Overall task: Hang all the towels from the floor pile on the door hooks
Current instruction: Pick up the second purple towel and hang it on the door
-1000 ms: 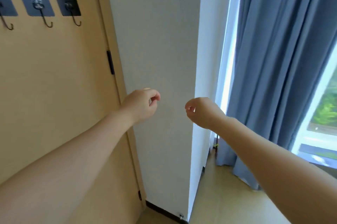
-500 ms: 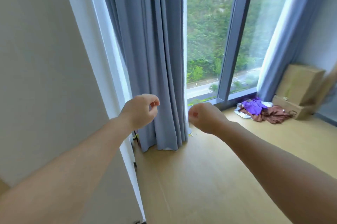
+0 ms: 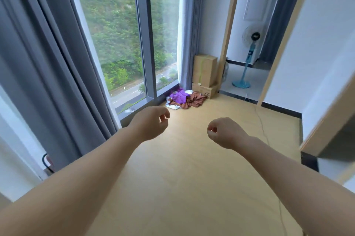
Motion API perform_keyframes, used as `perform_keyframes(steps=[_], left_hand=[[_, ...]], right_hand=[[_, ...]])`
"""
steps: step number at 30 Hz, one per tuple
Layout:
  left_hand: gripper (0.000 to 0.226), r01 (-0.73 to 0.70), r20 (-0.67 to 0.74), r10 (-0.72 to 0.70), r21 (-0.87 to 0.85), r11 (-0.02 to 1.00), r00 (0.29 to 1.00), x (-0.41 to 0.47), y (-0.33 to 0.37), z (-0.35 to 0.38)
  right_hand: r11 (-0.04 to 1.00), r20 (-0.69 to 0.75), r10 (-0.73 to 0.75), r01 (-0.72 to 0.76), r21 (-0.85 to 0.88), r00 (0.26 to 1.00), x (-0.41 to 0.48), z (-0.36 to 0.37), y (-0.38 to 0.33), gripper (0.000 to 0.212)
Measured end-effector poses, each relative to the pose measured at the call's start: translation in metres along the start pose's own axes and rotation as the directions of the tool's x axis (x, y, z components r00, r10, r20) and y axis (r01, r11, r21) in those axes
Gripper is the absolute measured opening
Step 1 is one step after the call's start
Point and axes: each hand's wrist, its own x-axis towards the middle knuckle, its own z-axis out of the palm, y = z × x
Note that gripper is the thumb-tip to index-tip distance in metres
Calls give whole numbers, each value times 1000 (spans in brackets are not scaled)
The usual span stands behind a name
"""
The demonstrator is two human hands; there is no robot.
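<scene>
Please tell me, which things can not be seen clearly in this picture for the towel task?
Head view only:
- Towel pile: far and small, with the cloths heaped over each other, so their number cannot be counted.
- Door hooks: outside the frame.
- Left hand and right hand: seen from the back, so the curled fingertips are partly hidden.
- Lower cardboard box: its printed mark is too small to read.

A crumpled purple, rust-brown and white towel pile (image 3: 183,99) lies on the floor.
</scene>
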Motion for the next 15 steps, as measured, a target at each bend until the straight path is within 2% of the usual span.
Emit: perform_keyframes(steps=[6, 15], left_hand=[[18, -34, 73, 33, 13, 999, 997, 30, 30, 21], [18, 17, 42, -19, 51, 999, 999, 82, 66, 52]], right_hand=[[999, -20, 39, -39, 1, 999, 8, -11, 48, 22], [999, 3, -38, 38, 3, 999, 66, -26, 111, 22]])
